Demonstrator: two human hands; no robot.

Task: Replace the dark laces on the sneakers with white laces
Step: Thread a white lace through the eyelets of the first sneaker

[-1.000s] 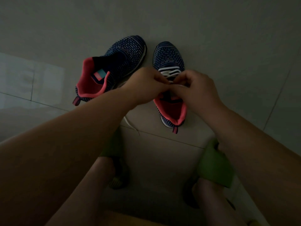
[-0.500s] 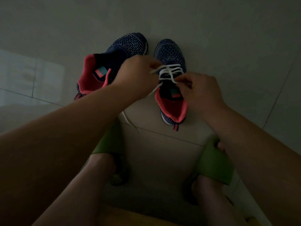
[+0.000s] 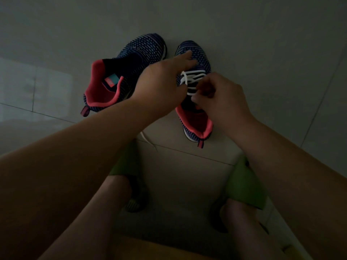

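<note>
Since the earlier frame your left hand (image 3: 161, 81) has reached, fingers spread, onto the toe of the right sneaker (image 3: 193, 87), where your right hand (image 3: 223, 102) pinches the white lace (image 3: 191, 81), so pull each crossing evenly snug.

Both forearms are bare, with no sleeves reaching the wrists, and the left hand (image 3: 161, 85) and right hand (image 3: 223, 102) wear no gloves or rings. The lower legs are bare too. Each foot wears a green slipper (image 3: 244, 184) with a broad strap, just below the sneakers' (image 3: 193, 117) heels.
</note>
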